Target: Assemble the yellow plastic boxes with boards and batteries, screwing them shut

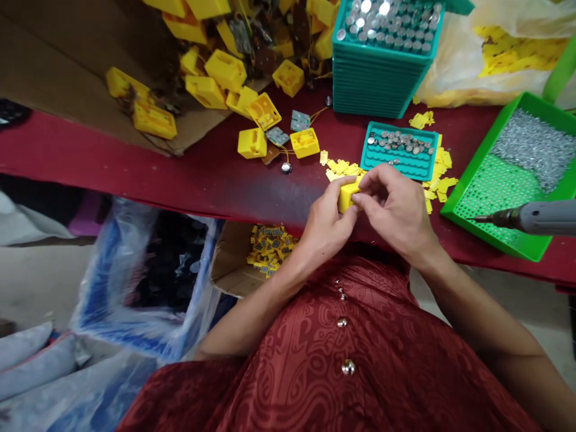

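Note:
A small yellow plastic case (pixel 348 197) is held at the table's front edge, in front of my body. My left hand (pixel 327 219) grips it from the left, fingers and thumb closed around it. On its other side, the bent thumb and fingers of my right hand (pixel 396 210) press against the case; anything small between them is hidden. Just behind my hands lie loose flat yellow plastic pieces (pixel 338 168). Beyond my right hand sits a shallow teal tray (pixel 382 161) holding several silver button cells (pixel 402 142).
More teal trays (pixel 373 84) stand stacked behind. A green basket (pixel 477 186) of small metal screws (pixel 535 147) is at right, under an electric screwdriver (pixel 540 217). Several yellow cases with wired boards (pixel 264 112) spill from a cardboard box (pixel 193 129). Below the table are a carton (pixel 227 258) and a lined blue crate (pixel 135 336).

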A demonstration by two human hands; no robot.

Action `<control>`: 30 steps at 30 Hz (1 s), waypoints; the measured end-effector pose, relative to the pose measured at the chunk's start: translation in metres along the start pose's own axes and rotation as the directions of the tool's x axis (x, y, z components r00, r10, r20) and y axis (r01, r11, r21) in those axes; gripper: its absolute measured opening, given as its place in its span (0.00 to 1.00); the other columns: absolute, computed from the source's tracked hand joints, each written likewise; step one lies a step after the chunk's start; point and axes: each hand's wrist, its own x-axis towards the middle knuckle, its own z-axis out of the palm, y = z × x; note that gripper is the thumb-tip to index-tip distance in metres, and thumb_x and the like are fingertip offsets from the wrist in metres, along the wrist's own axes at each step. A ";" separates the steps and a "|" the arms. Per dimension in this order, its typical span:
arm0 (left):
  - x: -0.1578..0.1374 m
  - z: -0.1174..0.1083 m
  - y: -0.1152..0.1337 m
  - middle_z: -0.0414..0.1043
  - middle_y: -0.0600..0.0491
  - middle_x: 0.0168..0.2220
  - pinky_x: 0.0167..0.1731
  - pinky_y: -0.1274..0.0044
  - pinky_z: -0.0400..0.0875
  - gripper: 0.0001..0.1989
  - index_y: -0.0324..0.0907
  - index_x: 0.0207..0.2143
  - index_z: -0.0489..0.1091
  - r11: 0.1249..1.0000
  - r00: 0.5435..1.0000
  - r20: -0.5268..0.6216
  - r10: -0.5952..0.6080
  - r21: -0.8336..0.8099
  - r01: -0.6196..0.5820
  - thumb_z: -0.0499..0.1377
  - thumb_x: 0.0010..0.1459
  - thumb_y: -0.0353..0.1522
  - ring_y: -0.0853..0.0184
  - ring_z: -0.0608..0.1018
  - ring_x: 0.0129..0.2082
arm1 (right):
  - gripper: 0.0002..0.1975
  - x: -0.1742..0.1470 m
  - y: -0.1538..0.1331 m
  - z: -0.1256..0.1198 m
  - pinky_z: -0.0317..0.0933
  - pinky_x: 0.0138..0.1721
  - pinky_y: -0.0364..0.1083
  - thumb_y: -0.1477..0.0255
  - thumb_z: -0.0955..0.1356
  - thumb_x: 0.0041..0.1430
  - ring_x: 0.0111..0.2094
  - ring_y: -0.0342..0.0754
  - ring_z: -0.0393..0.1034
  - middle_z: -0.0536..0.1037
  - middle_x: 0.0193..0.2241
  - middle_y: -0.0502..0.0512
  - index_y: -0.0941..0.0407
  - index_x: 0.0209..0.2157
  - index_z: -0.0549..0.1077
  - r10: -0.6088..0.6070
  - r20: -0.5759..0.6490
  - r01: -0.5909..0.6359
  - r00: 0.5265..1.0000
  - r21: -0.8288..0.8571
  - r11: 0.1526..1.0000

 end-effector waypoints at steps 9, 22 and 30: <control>-0.003 -0.008 0.021 0.81 0.43 0.51 0.44 0.71 0.85 0.27 0.40 0.57 0.72 0.903 0.962 0.171 -0.214 -0.341 0.261 0.70 0.59 0.40 0.62 0.85 0.45 | 0.06 0.002 0.017 -0.030 0.67 0.36 0.46 0.67 0.74 0.59 0.33 0.44 0.70 0.79 0.33 0.51 0.53 0.35 0.75 0.055 -0.084 -0.042 0.995 0.152 0.988; 0.001 -0.019 0.020 0.87 0.47 0.44 0.34 0.79 0.83 0.20 0.42 0.49 0.72 0.819 0.937 0.134 -0.324 -0.456 0.349 0.71 0.56 0.36 0.65 0.89 0.39 | 0.03 0.016 0.054 -0.056 0.69 0.51 0.54 0.71 0.70 0.65 0.44 0.53 0.75 0.82 0.40 0.56 0.53 0.37 0.78 -0.121 -0.206 0.046 0.971 -0.335 0.941; 0.000 -0.023 0.019 0.86 0.48 0.44 0.29 0.80 0.81 0.17 0.42 0.48 0.77 0.810 0.923 0.128 -0.363 -0.446 0.380 0.71 0.56 0.35 0.64 0.89 0.37 | 0.09 0.034 0.074 -0.038 0.65 0.61 0.64 0.69 0.69 0.69 0.49 0.60 0.70 0.77 0.40 0.62 0.54 0.34 0.80 -0.089 -0.042 0.054 0.995 -0.529 0.847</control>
